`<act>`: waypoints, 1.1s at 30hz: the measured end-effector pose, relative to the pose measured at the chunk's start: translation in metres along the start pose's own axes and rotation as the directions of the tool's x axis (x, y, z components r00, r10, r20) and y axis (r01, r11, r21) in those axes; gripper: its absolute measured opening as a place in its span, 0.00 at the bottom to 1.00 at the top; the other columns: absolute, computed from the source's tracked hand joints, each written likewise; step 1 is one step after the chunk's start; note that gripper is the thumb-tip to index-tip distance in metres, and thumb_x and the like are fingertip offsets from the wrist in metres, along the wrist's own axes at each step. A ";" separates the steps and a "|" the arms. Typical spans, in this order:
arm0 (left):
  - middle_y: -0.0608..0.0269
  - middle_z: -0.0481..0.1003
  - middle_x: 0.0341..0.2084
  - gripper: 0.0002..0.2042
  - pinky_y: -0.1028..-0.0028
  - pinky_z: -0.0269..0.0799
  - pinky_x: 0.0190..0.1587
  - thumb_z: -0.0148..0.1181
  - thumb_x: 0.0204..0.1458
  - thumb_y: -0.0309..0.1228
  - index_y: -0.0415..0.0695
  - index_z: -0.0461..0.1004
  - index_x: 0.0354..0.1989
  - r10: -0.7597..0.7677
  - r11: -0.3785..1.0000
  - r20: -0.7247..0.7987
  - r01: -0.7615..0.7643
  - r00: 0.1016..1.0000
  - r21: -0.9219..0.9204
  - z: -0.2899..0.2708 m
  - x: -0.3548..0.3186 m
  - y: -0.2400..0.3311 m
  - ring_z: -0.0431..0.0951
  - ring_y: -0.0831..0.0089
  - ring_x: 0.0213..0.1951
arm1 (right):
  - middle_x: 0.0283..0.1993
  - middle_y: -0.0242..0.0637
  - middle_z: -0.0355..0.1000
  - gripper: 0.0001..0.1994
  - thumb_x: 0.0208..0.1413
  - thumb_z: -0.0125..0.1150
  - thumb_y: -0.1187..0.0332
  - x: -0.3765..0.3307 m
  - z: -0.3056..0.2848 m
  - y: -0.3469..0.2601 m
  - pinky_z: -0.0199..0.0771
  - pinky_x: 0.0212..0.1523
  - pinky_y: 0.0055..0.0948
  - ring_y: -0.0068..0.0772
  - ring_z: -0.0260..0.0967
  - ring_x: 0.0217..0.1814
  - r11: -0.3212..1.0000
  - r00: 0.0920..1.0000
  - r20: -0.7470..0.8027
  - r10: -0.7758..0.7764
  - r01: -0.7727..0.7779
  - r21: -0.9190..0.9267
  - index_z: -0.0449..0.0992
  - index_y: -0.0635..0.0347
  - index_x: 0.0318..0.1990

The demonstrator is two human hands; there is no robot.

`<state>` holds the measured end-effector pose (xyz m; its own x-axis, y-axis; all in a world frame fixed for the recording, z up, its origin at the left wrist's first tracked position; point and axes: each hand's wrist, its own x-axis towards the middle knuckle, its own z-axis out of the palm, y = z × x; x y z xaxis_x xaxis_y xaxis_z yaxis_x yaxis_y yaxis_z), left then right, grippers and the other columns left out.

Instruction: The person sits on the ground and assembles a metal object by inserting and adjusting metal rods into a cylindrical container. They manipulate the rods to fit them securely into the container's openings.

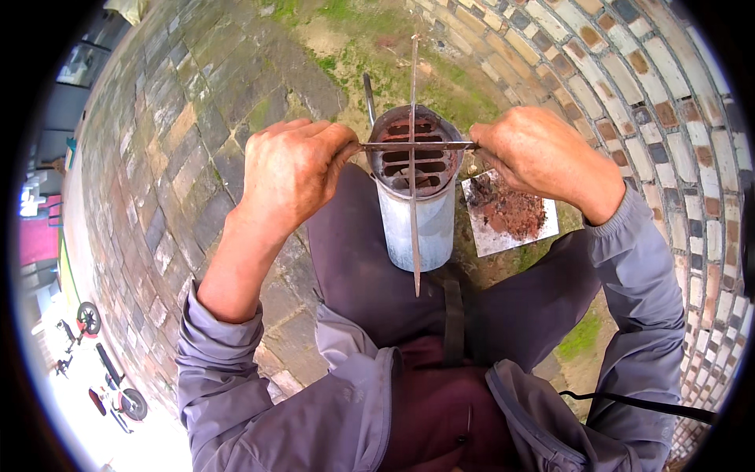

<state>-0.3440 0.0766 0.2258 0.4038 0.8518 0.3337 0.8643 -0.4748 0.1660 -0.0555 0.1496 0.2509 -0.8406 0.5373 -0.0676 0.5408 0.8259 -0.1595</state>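
Note:
Both my hands are closed on the two ends of a short, dark flat metal strip (440,146), held level from side to side. My left hand (295,169) pinches its left end, and my right hand (546,157) its right end. Crossing it at the middle is a long, thin rusty metal strip (414,212) that points away from me; whether the two are joined I cannot tell. Beneath them, between my knees, stands a grey metal cylinder (417,228). Its open top shows a rusty slotted grate (401,161), partly hidden by the strips.
A rod-like handle (368,98) sticks up beside the cylinder's far left rim. To the right, a white square plate (511,212) bears reddish-brown crumbled debris. A brick wall (668,102) rises close on my right. Mossy stone paving (173,141) spreads left, with a small wheeled vehicle (118,385) beyond.

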 end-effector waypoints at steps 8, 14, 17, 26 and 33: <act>0.61 0.80 0.28 0.09 0.70 0.73 0.38 0.72 0.42 0.24 0.41 0.78 0.30 -0.219 0.965 -0.616 0.076 0.757 -0.251 0.009 -0.031 0.055 0.79 0.66 0.34 | 0.21 0.54 0.69 0.05 0.48 0.58 0.76 0.000 0.002 0.006 0.67 0.28 0.51 0.60 0.70 0.28 0.998 0.999 0.032 -0.026 0.024 0.054 0.72 0.67 0.33; 0.62 0.77 0.18 0.21 0.79 0.67 0.26 0.60 0.61 0.44 0.36 0.77 0.25 -0.636 -0.120 0.443 0.485 0.632 -0.866 0.066 -0.061 0.101 0.73 0.80 0.20 | 0.20 0.52 0.69 0.09 0.45 0.57 0.75 0.012 0.000 0.007 0.70 0.27 0.51 0.58 0.71 0.27 0.999 0.997 0.059 -0.051 0.052 -0.009 0.75 0.65 0.36; 0.59 0.77 0.19 0.24 0.76 0.70 0.24 0.56 0.62 0.50 0.38 0.76 0.27 -0.513 -0.459 0.599 0.392 0.615 -0.797 0.083 -0.053 0.105 0.75 0.76 0.20 | 0.19 0.51 0.68 0.06 0.46 0.57 0.75 0.015 -0.005 0.001 0.69 0.25 0.50 0.58 0.71 0.25 0.997 0.994 0.105 -0.036 0.043 -0.068 0.74 0.64 0.34; 0.60 0.75 0.23 0.18 0.70 0.72 0.24 0.54 0.63 0.47 0.42 0.72 0.39 -0.246 -0.950 0.721 -0.012 0.647 -0.313 0.078 -0.035 0.128 0.75 0.68 0.20 | 0.22 0.51 0.70 0.04 0.47 0.57 0.75 0.019 -0.007 -0.003 0.69 0.26 0.52 0.59 0.70 0.27 0.996 0.988 0.153 0.013 0.000 -0.087 0.69 0.62 0.30; 0.64 0.72 0.23 0.15 0.69 0.67 0.23 0.51 0.64 0.47 0.47 0.70 0.41 -0.125 -0.992 0.694 -0.100 0.709 -0.077 0.070 -0.031 0.131 0.70 0.70 0.19 | 0.25 0.48 0.70 0.09 0.55 0.61 0.68 0.027 -0.010 -0.005 0.69 0.29 0.51 0.58 0.70 0.29 0.997 0.976 0.218 0.009 0.009 -0.082 0.68 0.62 0.32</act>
<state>-0.2225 0.0035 0.1726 0.3862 0.8171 -0.4280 -0.9208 0.3686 -0.1271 -0.0801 0.1620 0.2600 -0.8220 0.4946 -0.2823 0.5337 0.8420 -0.0787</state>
